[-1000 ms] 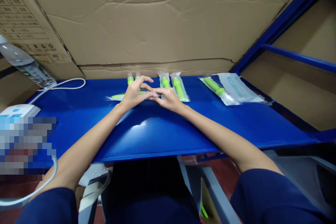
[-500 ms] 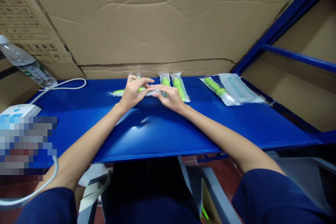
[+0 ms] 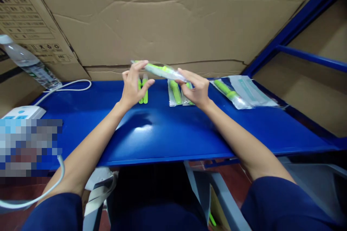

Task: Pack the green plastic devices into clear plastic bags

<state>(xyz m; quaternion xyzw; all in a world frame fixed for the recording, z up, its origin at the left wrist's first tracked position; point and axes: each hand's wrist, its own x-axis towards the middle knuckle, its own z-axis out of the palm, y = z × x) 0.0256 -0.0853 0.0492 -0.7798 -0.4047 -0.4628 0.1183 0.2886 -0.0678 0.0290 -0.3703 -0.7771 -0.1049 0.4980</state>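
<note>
Above the back of the blue table, a clear plastic bag with a slim green item [image 3: 160, 70] inside is raised and slightly tilted, its right end lower. My right hand [image 3: 197, 88] pinches that right end between thumb and fingers. At the other end, the fingers of my left hand [image 3: 132, 85] touch the bag, while the thumb stands well apart from it. Behind my left thumb lie two slim green pieces [image 3: 145, 92] with clear tips. Bagged green items [image 3: 175, 93] lie beneath the raised bag, one of them partly covered by my right hand.
To the right lie another bagged green item [image 3: 229, 93] and a flat whitish pouch [image 3: 253, 90]. Cardboard [image 3: 162, 25] walls off the blue table's [image 3: 168, 133] back. At left are a water bottle [image 3: 29, 63], a power strip [image 3: 25, 112] and a white cable [image 3: 61, 177].
Both hands have risen from the tabletop with the bagged green item and moved apart. The left thumb has come away from the bag. The bagged items on the table lie slightly differently.
</note>
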